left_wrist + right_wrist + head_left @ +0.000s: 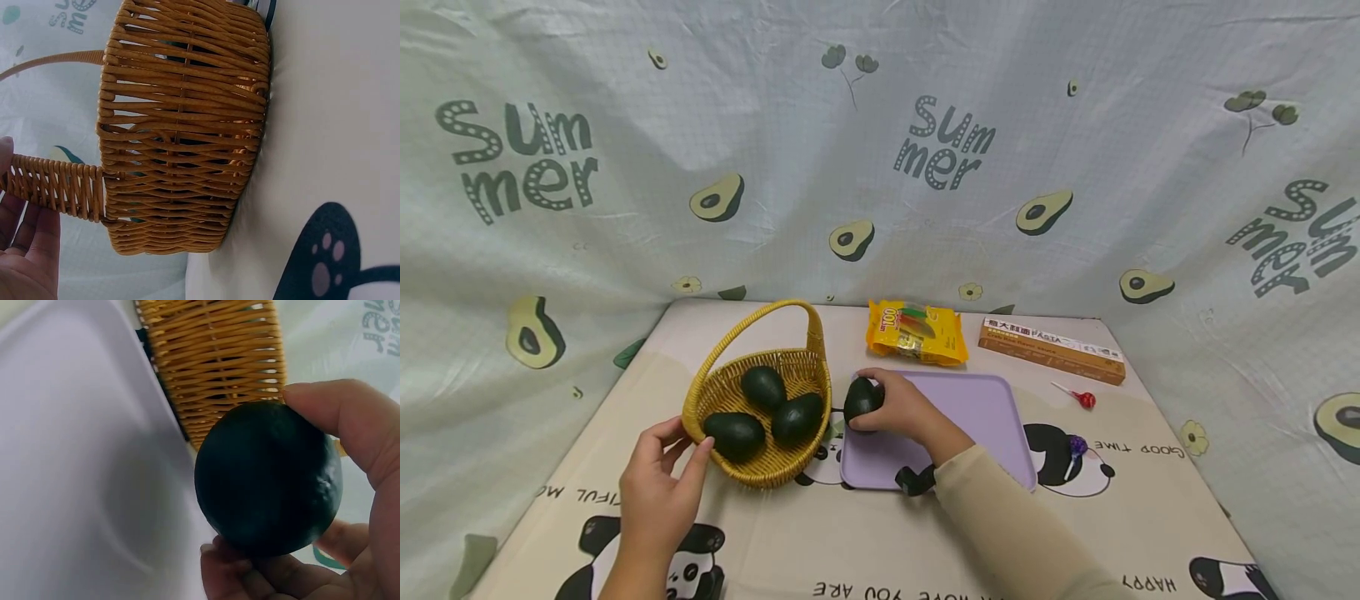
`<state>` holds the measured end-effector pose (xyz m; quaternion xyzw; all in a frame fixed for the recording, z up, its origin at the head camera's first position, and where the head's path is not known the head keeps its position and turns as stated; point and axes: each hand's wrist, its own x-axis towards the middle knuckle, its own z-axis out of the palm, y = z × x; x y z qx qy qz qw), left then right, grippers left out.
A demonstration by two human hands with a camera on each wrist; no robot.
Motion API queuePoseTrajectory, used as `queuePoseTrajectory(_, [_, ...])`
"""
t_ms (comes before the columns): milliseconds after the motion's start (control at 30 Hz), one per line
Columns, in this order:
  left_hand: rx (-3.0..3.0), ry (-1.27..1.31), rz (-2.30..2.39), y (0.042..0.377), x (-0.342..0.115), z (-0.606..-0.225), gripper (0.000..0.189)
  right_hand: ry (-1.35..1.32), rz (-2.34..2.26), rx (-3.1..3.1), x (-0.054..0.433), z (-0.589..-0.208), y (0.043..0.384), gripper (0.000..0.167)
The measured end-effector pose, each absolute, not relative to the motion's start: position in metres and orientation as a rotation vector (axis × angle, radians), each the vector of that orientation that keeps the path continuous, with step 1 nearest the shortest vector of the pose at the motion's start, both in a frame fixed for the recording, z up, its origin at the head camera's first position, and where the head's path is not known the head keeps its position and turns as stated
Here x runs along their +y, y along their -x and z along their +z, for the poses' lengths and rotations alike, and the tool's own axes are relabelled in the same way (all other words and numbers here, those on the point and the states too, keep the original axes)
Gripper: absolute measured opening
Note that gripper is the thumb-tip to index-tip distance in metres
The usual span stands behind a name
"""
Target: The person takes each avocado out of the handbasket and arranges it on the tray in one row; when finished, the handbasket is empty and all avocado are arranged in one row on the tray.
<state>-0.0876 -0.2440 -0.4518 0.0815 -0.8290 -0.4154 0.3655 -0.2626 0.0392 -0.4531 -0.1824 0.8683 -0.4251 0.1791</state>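
Observation:
A dark green avocado (269, 478) is gripped by my right hand (904, 406), thumb on one side and fingers on the other. In the head view it is over the left edge of a purple tray (977, 392). My left hand (662, 475) holds the base of the handle (56, 186) of a yellow wicker basket (767, 475), thumb in front and fingers behind. Three avocados lie inside the basket: one at the back (763, 388), one at the left (735, 437) and one at the right (797, 420).
Behind the tray lies a yellow candy bag (917, 333), with a pasta box (1051, 350) to its right. A red lollipop (1084, 399) and a purple lollipop (1077, 450) rest right of the tray. A printed curtain (925, 275) hangs behind the table.

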Motion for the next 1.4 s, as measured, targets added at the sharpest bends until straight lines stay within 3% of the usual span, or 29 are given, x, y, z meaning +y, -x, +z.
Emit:
queuePoseTrajectory(1033, [-2.155, -0.235, -1.076, 0.087, -0.241, -0.448, 0.046, 0.484, -1.081, 2.494, 0.047, -0.471, 0.262, 0.100])
queuePoseTrajectory(1400, [-2.155, -0.243, -1.058, 0.086, -0.241, -0.448, 0.047, 0.531, -1.115, 2.477, 0.058, -0.457, 0.256, 0.089])
